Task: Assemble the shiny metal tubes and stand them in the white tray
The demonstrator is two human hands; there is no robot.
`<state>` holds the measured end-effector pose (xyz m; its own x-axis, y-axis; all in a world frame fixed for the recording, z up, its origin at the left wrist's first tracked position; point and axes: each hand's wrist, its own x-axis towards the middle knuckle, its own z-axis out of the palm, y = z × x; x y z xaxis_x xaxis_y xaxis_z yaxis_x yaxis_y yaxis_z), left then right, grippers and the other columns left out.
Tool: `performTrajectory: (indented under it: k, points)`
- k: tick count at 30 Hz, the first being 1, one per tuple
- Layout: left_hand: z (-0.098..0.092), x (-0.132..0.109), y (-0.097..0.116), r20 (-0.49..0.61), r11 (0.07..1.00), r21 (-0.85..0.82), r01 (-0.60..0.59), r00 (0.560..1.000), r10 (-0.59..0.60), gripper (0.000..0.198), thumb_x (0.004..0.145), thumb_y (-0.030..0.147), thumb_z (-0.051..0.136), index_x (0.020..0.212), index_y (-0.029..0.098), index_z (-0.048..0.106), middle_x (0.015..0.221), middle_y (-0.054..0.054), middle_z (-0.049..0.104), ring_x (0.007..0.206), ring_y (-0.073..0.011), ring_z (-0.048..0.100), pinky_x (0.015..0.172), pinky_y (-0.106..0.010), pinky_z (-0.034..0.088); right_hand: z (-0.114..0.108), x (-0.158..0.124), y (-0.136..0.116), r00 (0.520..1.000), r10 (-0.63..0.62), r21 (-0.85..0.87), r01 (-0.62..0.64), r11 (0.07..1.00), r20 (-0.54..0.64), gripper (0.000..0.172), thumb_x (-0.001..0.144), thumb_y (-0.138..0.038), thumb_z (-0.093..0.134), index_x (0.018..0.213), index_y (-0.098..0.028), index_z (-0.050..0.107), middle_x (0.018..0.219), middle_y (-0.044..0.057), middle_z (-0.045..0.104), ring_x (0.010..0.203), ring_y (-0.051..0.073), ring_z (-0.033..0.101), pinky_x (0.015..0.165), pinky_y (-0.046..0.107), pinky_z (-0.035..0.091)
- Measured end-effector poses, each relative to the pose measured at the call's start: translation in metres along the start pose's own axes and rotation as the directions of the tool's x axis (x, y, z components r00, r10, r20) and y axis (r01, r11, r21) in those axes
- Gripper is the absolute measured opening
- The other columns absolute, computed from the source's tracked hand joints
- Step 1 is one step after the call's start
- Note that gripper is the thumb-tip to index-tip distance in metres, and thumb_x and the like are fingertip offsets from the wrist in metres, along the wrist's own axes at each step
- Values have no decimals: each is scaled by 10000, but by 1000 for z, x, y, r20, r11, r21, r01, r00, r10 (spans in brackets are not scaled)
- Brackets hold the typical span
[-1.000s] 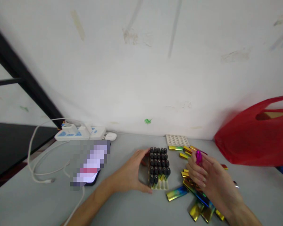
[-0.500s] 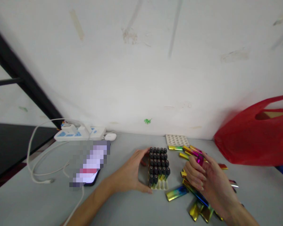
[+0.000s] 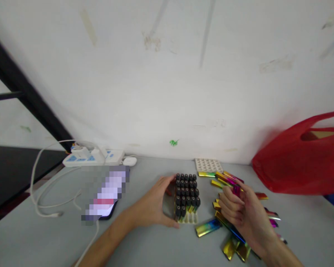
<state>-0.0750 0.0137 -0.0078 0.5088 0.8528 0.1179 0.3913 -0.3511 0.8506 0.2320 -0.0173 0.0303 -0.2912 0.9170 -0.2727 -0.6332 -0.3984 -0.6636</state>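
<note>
My left hand point(image 3: 153, 207) curves around the left side of a pale tray point(image 3: 191, 220), thumb at its near corner and fingers at its far corner. Rows of upright pieces with black tops point(image 3: 187, 192) fill most of that tray, while several slots at its near right corner are bare. To the right, my right hand point(image 3: 243, 217) is closed on a shiny magenta piece point(image 3: 236, 190) that pokes out between thumb and fingers. Beneath and around this hand lie loose flat metallic pieces point(image 3: 208, 227) in gold, blue and magenta; the hand hides some of them.
A second pale tray point(image 3: 208, 165) with holes lies against the wall. A red bag point(image 3: 300, 159) stands at the right. On the left are a phone point(image 3: 108, 200) with a blurred screen, a white power strip point(image 3: 91, 157) and a white cable point(image 3: 36, 185).
My right hand has turned slightly and shifted a little, still holding the magenta piece. My left hand keeps its place at the tray. The view has moved only slightly.
</note>
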Motion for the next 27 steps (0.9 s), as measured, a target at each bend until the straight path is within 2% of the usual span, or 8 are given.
performTrajectory:
  k: [4,9,14,22,27]
  points:
    - [0,0,1,0,1000,6,-9,1000,9,1377,559,460,1106,1698,270,355,1615,-185,492,1314,-403,604,1159,-560,519,-3,1,3,997,-67,-79,63,995,-47,639,915,-605,778,599,-260,343,579,-121,151,513,83,45,421,254,104]
    - [0,0,0,6,1000,9,-16,1000,16,1374,565,465,1102,1699,262,355,1591,-190,510,1303,-409,610,1152,-569,520,-2,0,8,996,-67,-161,57,985,-56,641,874,-636,798,608,-263,350,571,-123,158,515,83,48,432,254,116]
    - [0,1,-1,15,999,37,-27,1000,26,1380,567,476,1101,1699,270,340,1604,-188,497,1330,-416,594,1157,-578,521,0,0,10,998,-47,-169,39,985,-44,646,889,-648,793,624,-255,354,589,-120,153,523,85,50,436,250,110]
    - [0,0,-1,9,999,37,-15,1000,15,1376,566,459,1098,1704,265,349,1610,-186,499,1356,-427,578,1183,-581,500,1,0,8,999,13,-151,-7,989,37,652,940,-694,761,650,-236,398,598,-113,182,528,86,58,442,237,110]
    - [0,0,-2,12,999,35,-9,1000,9,1380,562,454,1094,1707,257,350,1600,-192,508,1305,-420,611,1156,-564,518,-1,1,7,997,46,-117,-39,992,61,645,943,-688,766,653,-228,420,600,-112,191,526,83,61,436,229,109]
